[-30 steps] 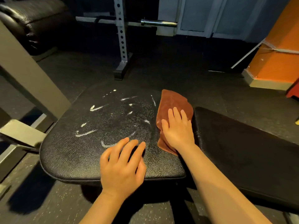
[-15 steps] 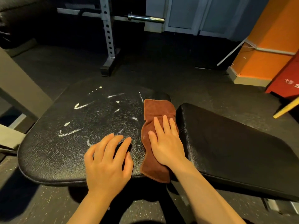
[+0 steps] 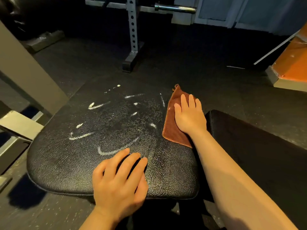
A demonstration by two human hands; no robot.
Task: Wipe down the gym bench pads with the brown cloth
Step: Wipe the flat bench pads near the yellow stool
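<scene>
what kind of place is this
Most likely a gym or home weight room: a black padded bench smeared with white streaks, a steel rack upright with adjustment holes, and a barbell end resting across it, over dark rubber flooring.

Two bench pads (image 3: 69, 160) (image 3: 259, 146), one brown cloth (image 3: 172, 130), two hands (image 3: 119, 185) (image 3: 189, 117).

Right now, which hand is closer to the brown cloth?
Right. The right hand presses flat on the brown cloth; the left hand rests on the pad's near edge, apart from it.
</scene>
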